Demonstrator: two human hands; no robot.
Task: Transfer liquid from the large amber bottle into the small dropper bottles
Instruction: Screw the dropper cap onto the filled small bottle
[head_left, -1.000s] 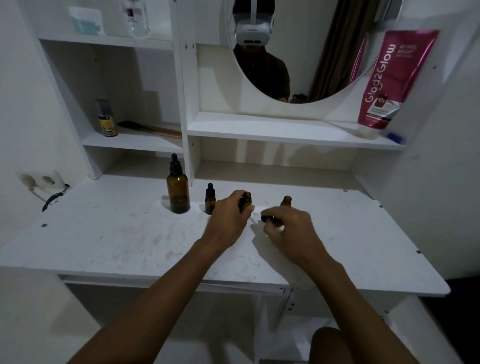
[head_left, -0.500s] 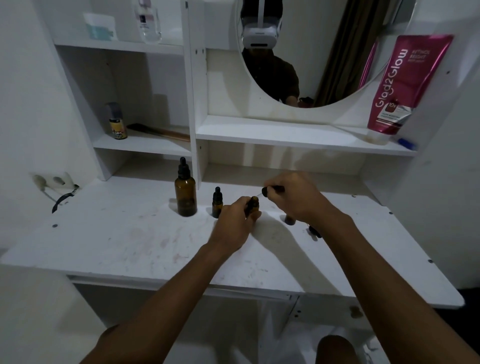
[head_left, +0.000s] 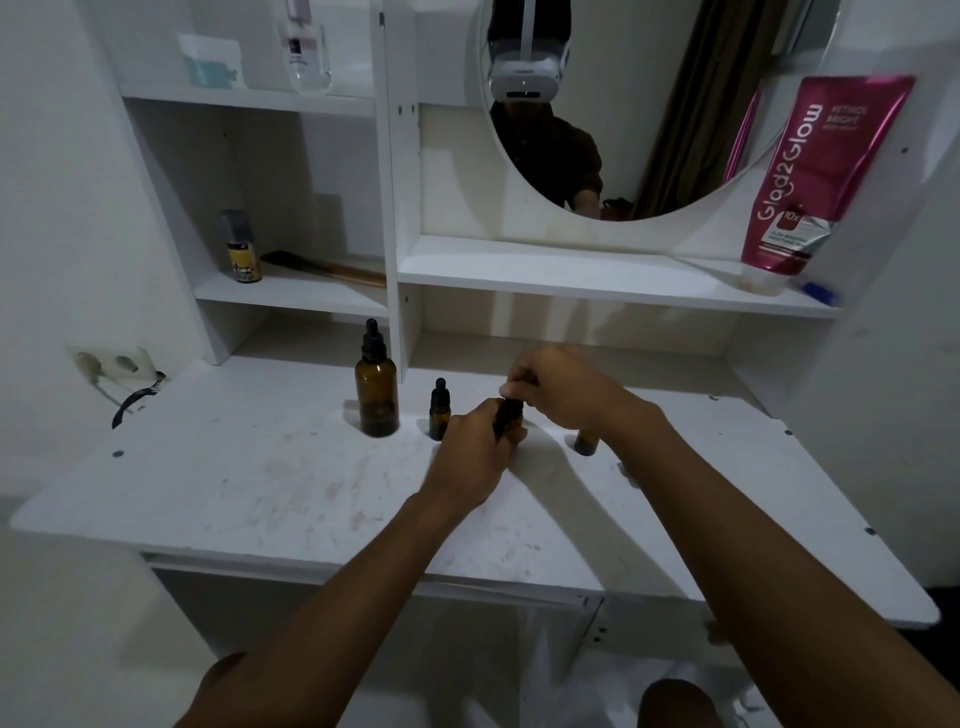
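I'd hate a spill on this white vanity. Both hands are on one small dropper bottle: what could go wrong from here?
1. The right hand pinches the dropper cap over the held dropper bottle, which the left hand grips; a slip might tip it or drip liquid.
2. A second small bottle stands close under the right wrist, partly hidden; drawing the arm back could knock it over.

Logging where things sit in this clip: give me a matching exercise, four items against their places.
Things:
1 large bottle
2 pink tube
3 yellow-label bottle
4 middle small bottle

Places:
a gripped by the left hand
b leaning beside the mirror
c on the left cubby shelf
d on the desk, left end of the row

Pairs: 1-d, 2-b, 3-c, 4-a
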